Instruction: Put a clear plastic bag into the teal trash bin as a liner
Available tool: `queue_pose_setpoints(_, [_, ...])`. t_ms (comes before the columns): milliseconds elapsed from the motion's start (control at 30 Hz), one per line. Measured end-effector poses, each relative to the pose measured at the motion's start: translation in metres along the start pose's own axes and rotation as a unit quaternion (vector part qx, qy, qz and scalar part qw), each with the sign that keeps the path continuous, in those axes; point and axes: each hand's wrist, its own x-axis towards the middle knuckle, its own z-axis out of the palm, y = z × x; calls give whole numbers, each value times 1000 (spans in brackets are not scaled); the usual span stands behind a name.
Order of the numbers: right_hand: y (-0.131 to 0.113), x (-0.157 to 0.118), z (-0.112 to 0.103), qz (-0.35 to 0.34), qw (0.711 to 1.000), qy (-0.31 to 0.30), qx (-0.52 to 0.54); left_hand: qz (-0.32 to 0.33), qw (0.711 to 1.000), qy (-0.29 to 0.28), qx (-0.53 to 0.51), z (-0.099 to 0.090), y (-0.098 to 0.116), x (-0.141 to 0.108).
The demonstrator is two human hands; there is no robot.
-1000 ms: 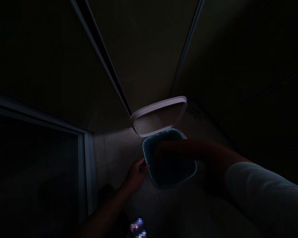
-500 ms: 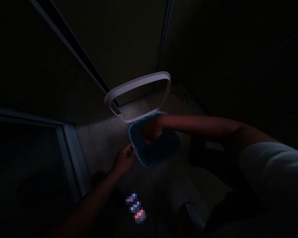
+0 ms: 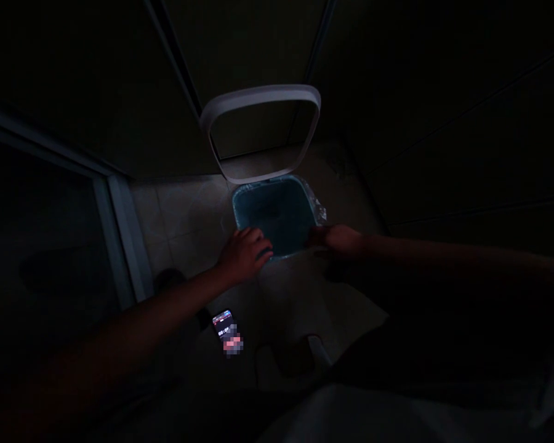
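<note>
the space was a dim, narrow corner closed in by dark walls (image 3: 397, 123), and the light fell mostly on a pale tiled floor (image 3: 189, 234) around a square waste bin (image 3: 234, 206), the landmark here. a grey metal door frame (image 3: 120, 234) ran to the left of the bin, well apart from it. the bin stood on the floor with a teal inside, and a crumpled clear plastic liner (image 3: 321, 212) showed at its far right corner. a white ring-shaped lid (image 3: 260, 92) stood open and tilted up behind the bin, joined to its far rim, with the wall showing through the ring. in front of the bin and to the left, a smartphone (image 3: 226, 332) lay face up on the floor, its lit screen partly blurred. a pale curved object (image 3: 318, 351), too dark to identify, sat nearer the person than the bin did. a white shirt (image 3: 351, 418) filled the lowest part of the view.

the left hand (image 3: 244, 255) rested on the bin's near left rim, its fingers (image 3: 258, 243) slightly spread and curled over the edge. the right hand (image 3: 337, 241) lay at the near right rim, its fingers (image 3: 316, 237) close together and pointing inward. whether either hand gripped the rim, i could not tell.
</note>
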Motion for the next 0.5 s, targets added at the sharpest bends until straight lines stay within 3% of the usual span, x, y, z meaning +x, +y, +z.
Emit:
queue_pose_setpoints(100, [3,-8,13,12,998,61,-6,73,995,-62,41,9,8,4])
queue_pose_setpoints(233, [8,-12,26,-9,991,130,-37,118,985,-93,80,13,4,7])
queue_pose_setpoints(367, [14,-13,37,-17,988,149,-39,126,982,-95,107,17,-1,5])
queue_pose_setpoints(500, [19,-16,38,-2,991,135,26,130,983,-68,115,22,-3,0])
